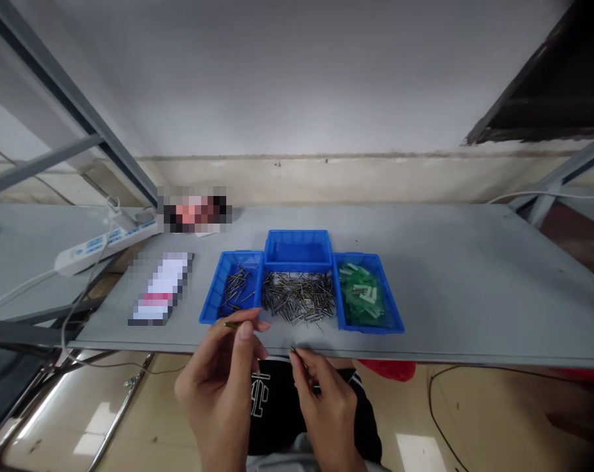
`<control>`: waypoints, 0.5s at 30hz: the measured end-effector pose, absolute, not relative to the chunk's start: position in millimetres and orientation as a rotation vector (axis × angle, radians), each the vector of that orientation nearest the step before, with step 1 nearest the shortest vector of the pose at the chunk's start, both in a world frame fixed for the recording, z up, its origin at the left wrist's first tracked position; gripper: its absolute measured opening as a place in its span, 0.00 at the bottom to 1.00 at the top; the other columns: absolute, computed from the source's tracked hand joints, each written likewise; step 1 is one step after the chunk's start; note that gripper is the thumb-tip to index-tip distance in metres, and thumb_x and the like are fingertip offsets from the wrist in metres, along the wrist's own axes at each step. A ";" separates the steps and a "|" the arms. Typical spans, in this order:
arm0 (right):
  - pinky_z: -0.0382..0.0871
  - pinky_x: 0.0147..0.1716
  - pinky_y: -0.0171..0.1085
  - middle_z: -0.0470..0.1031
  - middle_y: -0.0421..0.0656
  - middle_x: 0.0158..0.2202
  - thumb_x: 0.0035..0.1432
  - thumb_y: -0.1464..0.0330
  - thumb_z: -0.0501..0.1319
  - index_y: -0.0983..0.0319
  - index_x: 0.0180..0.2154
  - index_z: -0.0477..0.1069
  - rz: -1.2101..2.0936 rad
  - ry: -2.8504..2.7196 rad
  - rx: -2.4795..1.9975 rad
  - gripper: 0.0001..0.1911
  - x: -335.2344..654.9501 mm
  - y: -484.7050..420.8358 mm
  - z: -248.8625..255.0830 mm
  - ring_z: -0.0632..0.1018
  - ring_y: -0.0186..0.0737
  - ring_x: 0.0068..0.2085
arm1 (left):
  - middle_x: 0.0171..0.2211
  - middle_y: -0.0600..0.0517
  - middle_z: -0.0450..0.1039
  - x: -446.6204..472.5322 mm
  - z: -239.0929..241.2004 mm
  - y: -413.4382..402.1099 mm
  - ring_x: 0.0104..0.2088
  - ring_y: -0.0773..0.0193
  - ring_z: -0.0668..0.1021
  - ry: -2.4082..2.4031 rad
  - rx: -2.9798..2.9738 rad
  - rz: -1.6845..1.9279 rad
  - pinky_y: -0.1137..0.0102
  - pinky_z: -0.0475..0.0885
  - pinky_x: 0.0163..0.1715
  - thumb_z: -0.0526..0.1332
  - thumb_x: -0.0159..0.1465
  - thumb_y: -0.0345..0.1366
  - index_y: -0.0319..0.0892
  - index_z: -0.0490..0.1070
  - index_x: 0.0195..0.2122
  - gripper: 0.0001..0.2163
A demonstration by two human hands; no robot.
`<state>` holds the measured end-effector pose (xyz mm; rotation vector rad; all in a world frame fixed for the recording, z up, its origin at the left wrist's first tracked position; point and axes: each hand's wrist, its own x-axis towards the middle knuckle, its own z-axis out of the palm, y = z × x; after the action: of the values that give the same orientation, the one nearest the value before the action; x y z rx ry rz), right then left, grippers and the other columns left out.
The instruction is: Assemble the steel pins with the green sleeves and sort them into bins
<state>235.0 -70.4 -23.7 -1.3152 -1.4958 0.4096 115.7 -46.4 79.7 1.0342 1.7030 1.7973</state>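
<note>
My left hand [223, 373] is closed in a pinch on a thin brass-coloured metal pin [231, 324], in front of the left blue bin [208, 305]. Lower and to the right, my right hand [324, 396] pinches another slim metal pin [294, 352], mostly hidden by the fingers. Something small and green shows under that hand. Between the bins lies a loose pile of metal pins [299, 298] on the table. More pins lie in the left bin. The right blue bin [398, 321] holds green plastic bags and small white pieces [368, 293].
Behind the pile stands another blue bin [298, 249]. A phone [162, 288] lies left of the bins, partly pixelated. A white power strip [105, 246] with cables is at the far left. The grey table's front edge [449, 359] runs just beyond my hands.
</note>
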 end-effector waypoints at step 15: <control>0.73 0.23 0.29 0.81 0.38 0.29 0.72 0.57 0.69 0.57 0.44 0.75 1.065 -0.795 -1.003 0.11 219.9 -13.8 71.2 0.76 0.32 0.23 | 0.41 0.54 0.86 111.4 65.7 -27.8 0.40 0.63 0.86 1.567 1.638 1.528 0.72 0.79 0.38 0.68 0.74 0.34 0.49 0.84 0.40 0.06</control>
<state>219.9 -13.8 71.2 -1.0025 -0.7950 1.0646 111.4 -27.8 65.7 1.6376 1.5675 1.5281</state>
